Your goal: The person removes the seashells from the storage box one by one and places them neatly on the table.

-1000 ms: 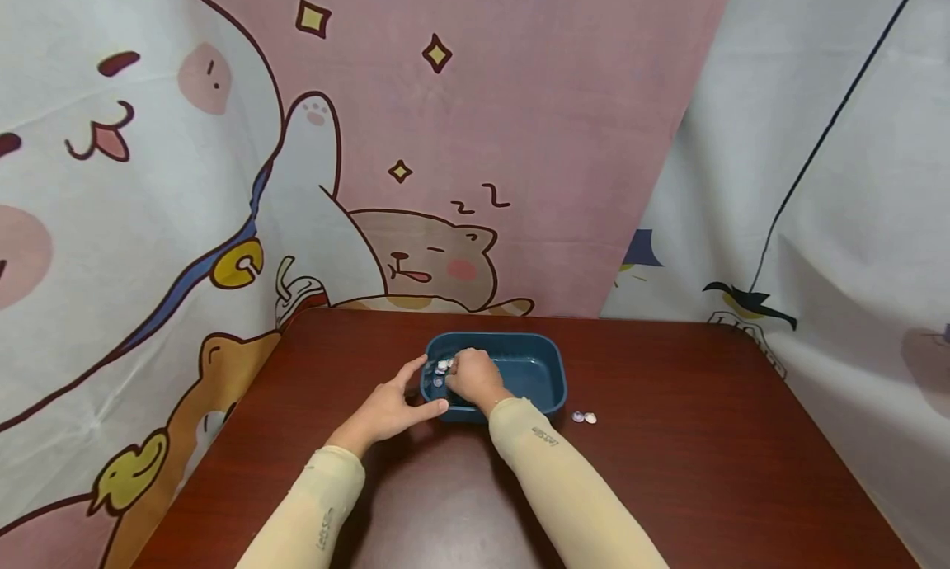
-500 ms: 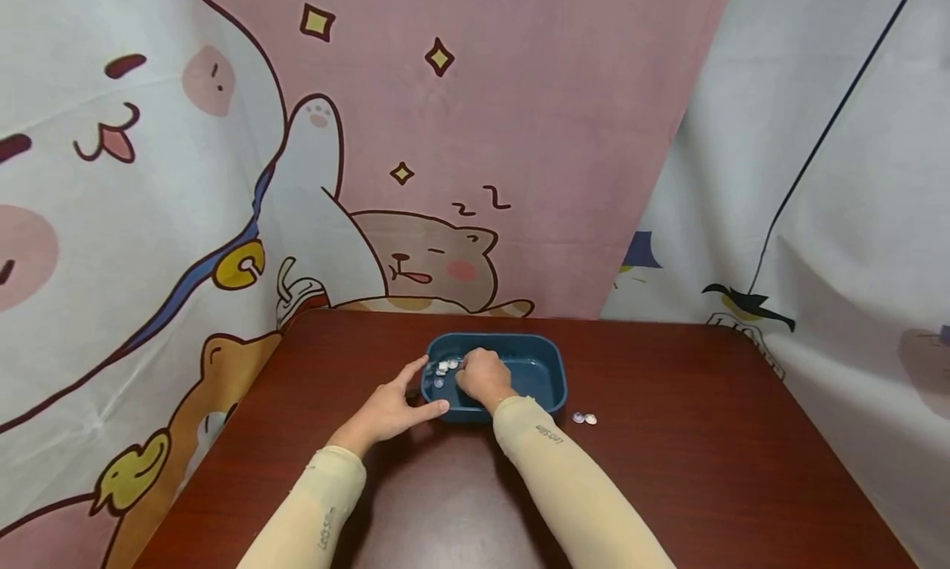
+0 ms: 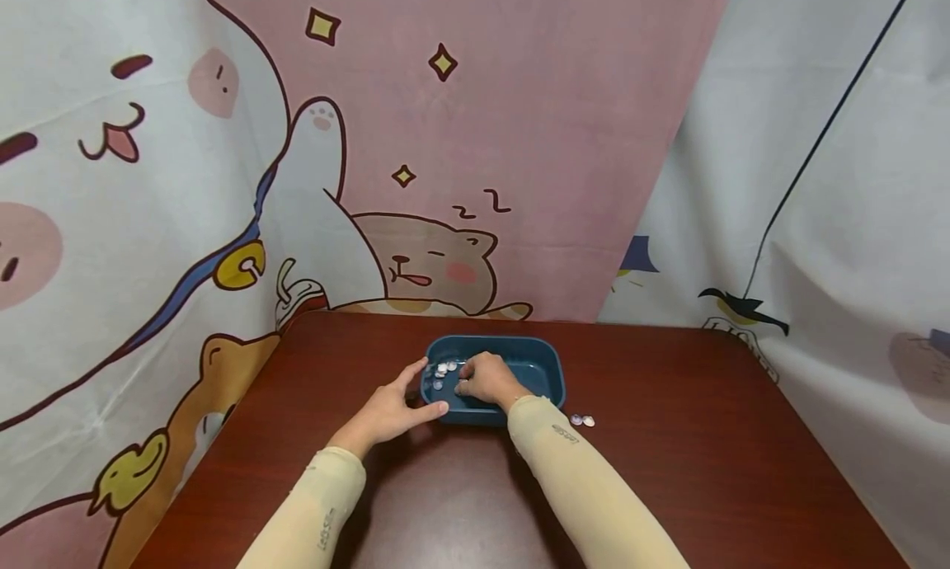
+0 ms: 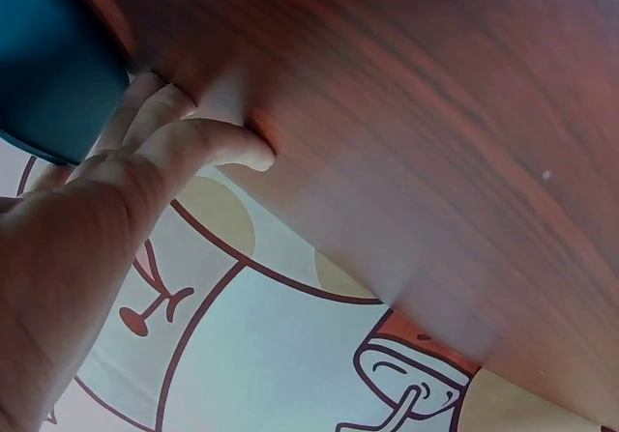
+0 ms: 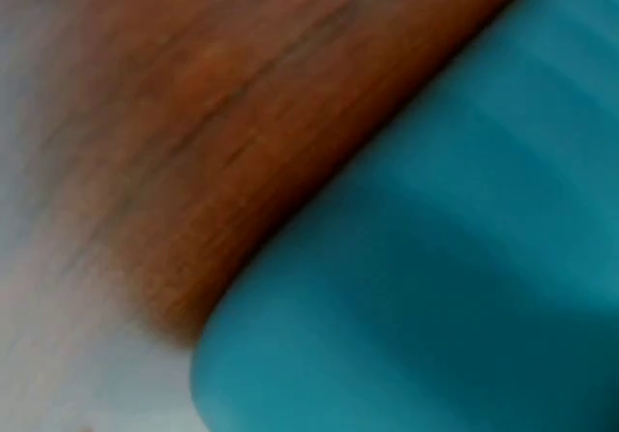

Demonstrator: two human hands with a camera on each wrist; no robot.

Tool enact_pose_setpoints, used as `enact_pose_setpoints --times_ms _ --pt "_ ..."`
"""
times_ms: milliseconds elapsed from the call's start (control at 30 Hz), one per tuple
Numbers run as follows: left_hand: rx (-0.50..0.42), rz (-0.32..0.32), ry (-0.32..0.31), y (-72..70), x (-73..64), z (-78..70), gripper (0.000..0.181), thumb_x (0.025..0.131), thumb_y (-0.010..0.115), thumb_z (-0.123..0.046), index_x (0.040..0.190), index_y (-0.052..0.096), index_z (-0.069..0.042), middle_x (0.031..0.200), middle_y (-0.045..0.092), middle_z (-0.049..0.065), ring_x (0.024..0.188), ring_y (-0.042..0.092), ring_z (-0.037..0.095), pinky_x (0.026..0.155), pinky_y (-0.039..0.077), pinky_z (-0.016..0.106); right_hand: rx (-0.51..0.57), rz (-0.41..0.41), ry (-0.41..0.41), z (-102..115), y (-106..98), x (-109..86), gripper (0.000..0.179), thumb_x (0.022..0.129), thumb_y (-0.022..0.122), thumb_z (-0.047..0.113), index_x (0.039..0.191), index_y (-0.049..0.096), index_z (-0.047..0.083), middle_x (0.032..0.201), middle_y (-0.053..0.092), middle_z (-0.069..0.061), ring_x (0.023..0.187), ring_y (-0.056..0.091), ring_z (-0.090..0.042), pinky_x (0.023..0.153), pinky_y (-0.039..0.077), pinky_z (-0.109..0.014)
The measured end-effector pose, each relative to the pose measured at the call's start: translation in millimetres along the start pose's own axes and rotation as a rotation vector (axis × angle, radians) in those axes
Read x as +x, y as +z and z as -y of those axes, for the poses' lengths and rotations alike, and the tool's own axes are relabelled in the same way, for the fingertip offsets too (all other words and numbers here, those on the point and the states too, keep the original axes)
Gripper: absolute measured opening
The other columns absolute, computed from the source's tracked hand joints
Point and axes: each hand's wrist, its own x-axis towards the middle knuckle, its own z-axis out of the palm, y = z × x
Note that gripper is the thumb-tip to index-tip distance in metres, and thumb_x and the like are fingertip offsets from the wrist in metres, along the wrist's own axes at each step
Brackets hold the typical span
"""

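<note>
A dark blue plastic tray (image 3: 545, 363) stands on the brown table (image 3: 668, 470). Several small pale pieces (image 3: 444, 369) lie in its left end. My left hand (image 3: 425, 387) steadies the tray's near left corner, thumb along the front wall and fingers straight along the left side; the left wrist view shows those fingers (image 4: 164, 132) against the tray (image 4: 48, 55). My right hand (image 3: 475, 381) is inside the tray just right of the pieces, knuckles up and fingers curled down. What lies under its fingers is hidden. The blurred right wrist view shows only the tray wall (image 5: 435, 287) and table (image 5: 193, 113).
Two small pale pieces (image 3: 582, 420) lie on the table just right of the tray's near right corner. Cartoon-printed curtains (image 3: 223, 181) hang close behind the table and along both sides. The table's right edge (image 3: 831, 453) runs diagonally.
My right hand has drawn a little right and toward me, away from the pile of pieces. The left hand and tray have stayed put.
</note>
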Motion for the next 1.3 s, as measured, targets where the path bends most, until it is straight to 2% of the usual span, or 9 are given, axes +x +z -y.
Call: enact_pose_setpoints --times_ms 67,233,433,667,1033,1300 --pt "-0.002 0.003 0.000 -0.2 -0.1 0.2 0.105 0.087 0.075 -0.072 0.171 0.027 -0.031 0.161 0.055 0.017 0.146 0.055 0.041 0.117 0.046 0.066 0.001 0.002 -0.004 -1.5 1.2 0.3 0.029 0.091 0.088 0.023 0.116 0.082 0.009 0.114 0.080 -0.008 0.107 0.072 -0.023 0.102 0.059 -0.046" --pt "0.000 0.004 -0.002 -1.5 -0.9 -0.6 0.105 0.087 0.075 -0.072 0.171 0.027 -0.030 0.161 0.054 0.017 0.147 0.055 0.040 0.117 0.045 0.066 0.005 -0.006 -0.028 -2.9 0.7 -0.5 0.028 0.088 0.090 0.022 0.113 0.084 0.010 0.102 0.079 -0.006 0.089 0.068 -0.018 0.091 0.061 -0.041" --pt "0.005 0.001 0.003 -1.9 0.2 -0.9 0.106 0.087 0.074 -0.074 0.171 0.027 -0.030 0.161 0.055 0.016 0.146 0.056 0.040 0.117 0.045 0.066 0.010 0.001 -0.053 -4.4 -1.1 -1.1 0.026 0.090 0.088 0.019 0.115 0.083 0.012 0.108 0.080 -0.006 0.100 0.072 -0.020 0.099 0.060 -0.044" --pt "0.006 0.001 0.003 -2.0 0.0 -0.7 0.106 0.087 0.074 -0.074 0.171 0.026 -0.030 0.160 0.056 0.016 0.146 0.056 0.039 0.116 0.046 0.066 0.006 0.004 -0.076 -2.8 -1.7 -2.7 0.021 0.091 0.086 0.017 0.112 0.085 0.012 0.107 0.082 -0.004 0.100 0.073 -0.019 0.099 0.061 -0.043" --pt "0.003 0.009 0.000 -0.5 -0.2 -0.3 0.105 0.088 0.075 -0.072 0.171 0.027 -0.030 0.161 0.055 0.016 0.147 0.055 0.039 0.117 0.045 0.066 0.004 -0.001 -0.029 -5.5 1.2 -1.2 0.029 0.090 0.088 0.020 0.116 0.083 0.009 0.098 0.077 -0.003 0.087 0.065 -0.015 0.091 0.061 -0.039" --pt "0.020 0.003 -0.005 -1.4 0.6 0.5 0.105 0.087 0.074 -0.073 0.170 0.027 -0.031 0.159 0.057 0.017 0.145 0.057 0.038 0.117 0.046 0.065 0.013 0.010 -0.017 -3.2 -2.0 -2.9 0.019 0.091 0.088 0.020 0.107 0.085 0.010 0.094 0.079 -0.003 0.084 0.066 -0.014 0.089 0.062 -0.039"
